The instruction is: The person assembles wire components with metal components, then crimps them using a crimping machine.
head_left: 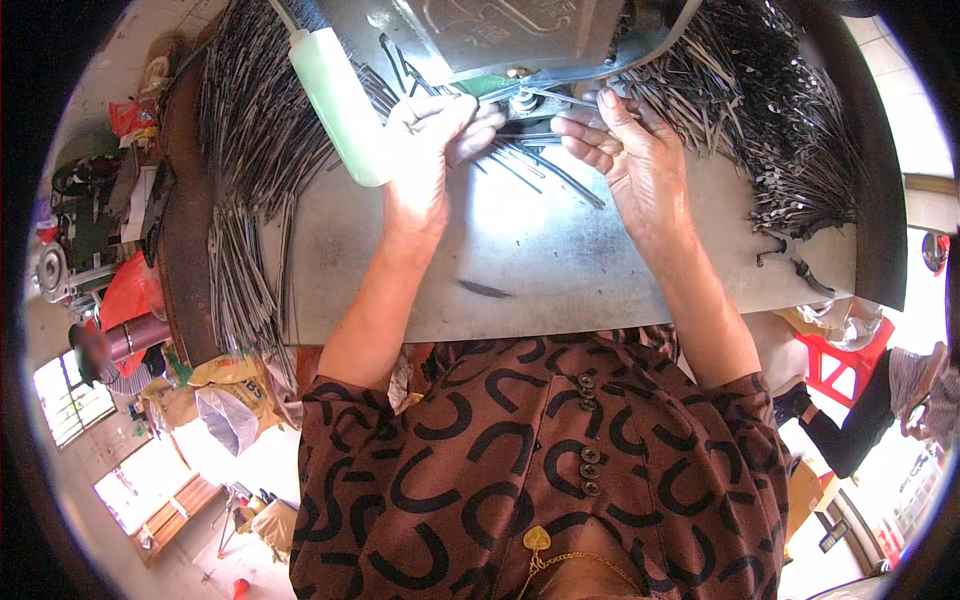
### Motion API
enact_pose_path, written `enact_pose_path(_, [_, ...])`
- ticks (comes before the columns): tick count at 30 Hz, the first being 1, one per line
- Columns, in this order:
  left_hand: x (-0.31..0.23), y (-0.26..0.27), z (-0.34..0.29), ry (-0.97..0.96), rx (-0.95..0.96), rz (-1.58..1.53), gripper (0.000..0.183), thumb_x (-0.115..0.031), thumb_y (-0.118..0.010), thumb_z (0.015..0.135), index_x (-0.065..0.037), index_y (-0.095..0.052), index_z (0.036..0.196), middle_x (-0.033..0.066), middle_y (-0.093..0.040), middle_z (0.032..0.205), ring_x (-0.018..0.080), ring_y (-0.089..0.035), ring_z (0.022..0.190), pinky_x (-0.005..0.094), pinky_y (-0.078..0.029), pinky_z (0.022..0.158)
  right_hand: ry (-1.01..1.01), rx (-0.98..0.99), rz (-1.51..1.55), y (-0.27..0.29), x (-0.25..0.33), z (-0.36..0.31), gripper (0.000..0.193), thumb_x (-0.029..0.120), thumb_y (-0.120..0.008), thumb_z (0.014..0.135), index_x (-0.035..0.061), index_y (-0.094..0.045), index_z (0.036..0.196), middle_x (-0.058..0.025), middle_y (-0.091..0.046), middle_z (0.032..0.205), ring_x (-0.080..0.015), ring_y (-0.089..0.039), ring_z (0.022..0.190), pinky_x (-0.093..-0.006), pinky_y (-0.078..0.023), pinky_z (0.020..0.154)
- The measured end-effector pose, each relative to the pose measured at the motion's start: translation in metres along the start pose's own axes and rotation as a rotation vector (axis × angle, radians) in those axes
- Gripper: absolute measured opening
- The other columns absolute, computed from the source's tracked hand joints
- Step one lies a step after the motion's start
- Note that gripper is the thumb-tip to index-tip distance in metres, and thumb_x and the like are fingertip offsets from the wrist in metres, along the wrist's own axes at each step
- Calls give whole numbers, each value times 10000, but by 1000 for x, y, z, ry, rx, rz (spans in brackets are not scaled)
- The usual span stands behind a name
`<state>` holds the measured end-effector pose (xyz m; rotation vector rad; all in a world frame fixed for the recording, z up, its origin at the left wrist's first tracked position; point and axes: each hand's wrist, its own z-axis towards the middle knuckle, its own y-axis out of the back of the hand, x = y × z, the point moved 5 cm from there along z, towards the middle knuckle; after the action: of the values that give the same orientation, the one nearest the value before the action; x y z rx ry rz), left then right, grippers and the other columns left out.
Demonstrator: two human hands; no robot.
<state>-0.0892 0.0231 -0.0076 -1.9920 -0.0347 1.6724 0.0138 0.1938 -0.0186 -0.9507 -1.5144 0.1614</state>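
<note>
Both my hands are raised at the head of a grey metal machine (520,35), above the metal worktop (390,285). My left hand (425,135) has thumb and forefinger pinched together at the near end of a thin shiny strip. My right hand (645,165) pinches a thin metal strip (565,95) that runs left toward a small round metal part (523,101) under the machine. Whether both hands hold one strip or two, I cannot tell. Just below my fingers, several dark thin strips (550,170) lie loose on the worktop.
A pale green lamp (335,105) hangs beside my left wrist. Long dark strips (255,130) are heaped at the left, and another heap of strips (800,140) with bent ends lies at the right. A red stool (840,360) and a seated person (870,420) are at the right.
</note>
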Motion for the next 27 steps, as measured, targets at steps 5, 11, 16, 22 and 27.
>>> enact_pose_path(5, [-2,12,10,-93,-75,126,250,22,-663,789,69,-534,998,184,-634,879,249,-659,742,290,-544,665,-34,70,50,0,4,13,340,253,-570,916,-29,-481,1084,-185,-628,943,-284,-667,835,-320,-568,718])
enact_pose_path(11, [5,1,8,-43,-145,47,270,2,-625,835,37,-508,1077,145,-626,998,232,-647,888,294,-574,723,-51,7,211,3,6,17,357,191,-590,894,-63,-459,1107,-224,-614,936,-323,-672,713,-373,-588,624])
enact_pose_path(16, [18,20,12,161,-97,-383,183,-85,-551,909,61,-572,1016,165,-635,1019,220,-640,919,287,-564,818,251,-18,-623,25,49,-24,373,253,-639,854,-23,-566,1093,-175,-648,964,-291,-671,777,-356,-541,646])
enact_pose_path(22, [-4,32,12,237,155,-299,186,-169,-546,925,4,-594,974,90,-655,853,153,-629,669,255,-536,570,677,-582,-1878,127,159,-83,157,168,-604,826,111,-621,972,-88,-636,886,-301,-630,803,-416,-504,682])
enact_pose_path(27, [7,16,9,230,-18,-304,158,-172,-580,913,-26,-598,971,61,-634,786,103,-565,588,226,-480,525,593,-493,-2266,167,171,-83,160,112,-568,810,114,-602,966,-83,-605,898,-285,-615,868,-416,-504,690])
